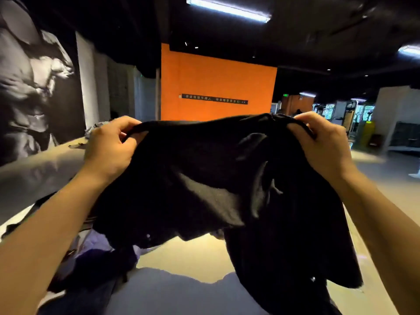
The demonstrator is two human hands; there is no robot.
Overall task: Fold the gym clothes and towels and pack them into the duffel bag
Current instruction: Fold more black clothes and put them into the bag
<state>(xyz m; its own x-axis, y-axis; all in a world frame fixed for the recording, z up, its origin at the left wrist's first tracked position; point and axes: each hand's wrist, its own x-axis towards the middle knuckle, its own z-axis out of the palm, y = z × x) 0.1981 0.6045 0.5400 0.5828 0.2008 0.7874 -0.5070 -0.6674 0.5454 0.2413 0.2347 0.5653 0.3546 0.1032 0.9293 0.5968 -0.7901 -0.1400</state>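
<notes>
A black garment (204, 173) hangs spread between both hands in front of me, above a pale table (193, 255). My left hand (109, 146) pinches its upper edge at the left, fingers curled round the hem. My right hand (322, 142) grips the bunched upper edge at the right. The cloth sags in the middle and a long part droops at the lower right. Below my left forearm lies a heap of dark and purplish clothes (97, 253). I see no duffel bag for certain.
A grey cloth (159, 289) lies on the table's near side. An orange wall (216, 87) stands ahead, a dark mural wall (34, 87) at the left, and gym machines (354, 117) at the far right.
</notes>
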